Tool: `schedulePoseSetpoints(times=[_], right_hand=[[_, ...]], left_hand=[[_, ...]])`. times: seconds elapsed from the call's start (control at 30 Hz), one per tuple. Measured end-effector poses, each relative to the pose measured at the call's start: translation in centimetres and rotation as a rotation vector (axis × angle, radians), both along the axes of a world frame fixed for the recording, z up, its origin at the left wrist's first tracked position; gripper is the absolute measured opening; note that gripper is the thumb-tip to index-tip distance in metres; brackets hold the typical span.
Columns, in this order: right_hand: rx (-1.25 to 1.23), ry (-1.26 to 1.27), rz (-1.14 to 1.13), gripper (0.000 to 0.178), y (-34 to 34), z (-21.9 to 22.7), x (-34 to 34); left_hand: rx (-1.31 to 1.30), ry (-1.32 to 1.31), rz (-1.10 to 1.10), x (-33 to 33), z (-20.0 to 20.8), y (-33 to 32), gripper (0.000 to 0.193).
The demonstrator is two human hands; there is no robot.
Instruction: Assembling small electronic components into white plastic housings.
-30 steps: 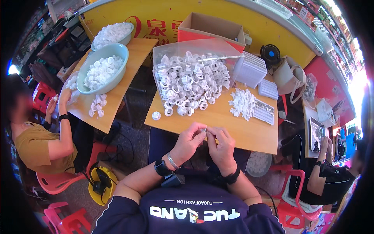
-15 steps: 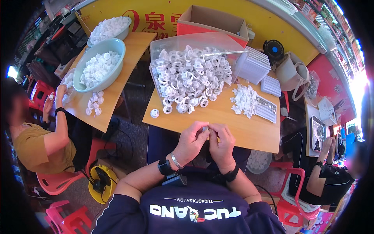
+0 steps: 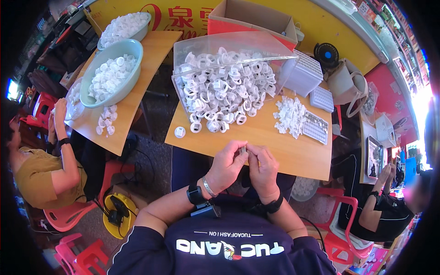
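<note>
My left hand (image 3: 225, 166) and my right hand (image 3: 263, 172) meet in front of the table's near edge, fingertips closed and pressed together. Between them shows the edge of a small greyish piece (image 3: 243, 149), too small and covered to identify. Just beyond, on the table (image 3: 220, 146), lies a single round white plastic part (image 3: 179, 132). Behind it, a tilted clear plastic bin (image 3: 236, 59) spills a heap of white ring-shaped plastic parts (image 3: 220, 87). To the right are a pile of small white plastic pieces (image 3: 289, 115) and a white tray with small metallic bits (image 3: 315, 127).
Stacked white trays (image 3: 301, 73) and a cardboard box (image 3: 252, 20) stand at the back. On the left table, a pale green basin (image 3: 112, 73) holds white parts, and a co-worker (image 3: 50, 169) sits beside it. Another person (image 3: 387, 206) works at right.
My hands stay together with only a slight shift of the fingers around the small piece. The left co-worker's hands have come closer together. The view has tilted slightly.
</note>
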State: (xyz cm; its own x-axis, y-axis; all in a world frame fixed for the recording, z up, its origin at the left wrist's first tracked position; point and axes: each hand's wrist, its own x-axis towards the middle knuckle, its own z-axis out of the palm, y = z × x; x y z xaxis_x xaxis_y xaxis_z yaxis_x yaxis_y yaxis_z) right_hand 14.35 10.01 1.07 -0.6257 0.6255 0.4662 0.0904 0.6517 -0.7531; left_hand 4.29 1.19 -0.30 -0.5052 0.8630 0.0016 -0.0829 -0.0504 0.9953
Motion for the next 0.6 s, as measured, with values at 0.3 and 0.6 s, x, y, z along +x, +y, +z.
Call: schedulePoseSetpoints(times=[0.3, 0.6], right_hand=[[0.041, 0.023, -0.033, 0.020, 0.54, -0.28, -0.10], [0.039, 0.009, -0.053, 0.021, 0.66, -0.36, -0.25]], left_hand=[[0.051, 0.259, 0.072, 0.06, 0.28, 0.89, 0.022], [0.026, 0.306, 0.077, 0.08, 0.42, 1.02, 0.022]])
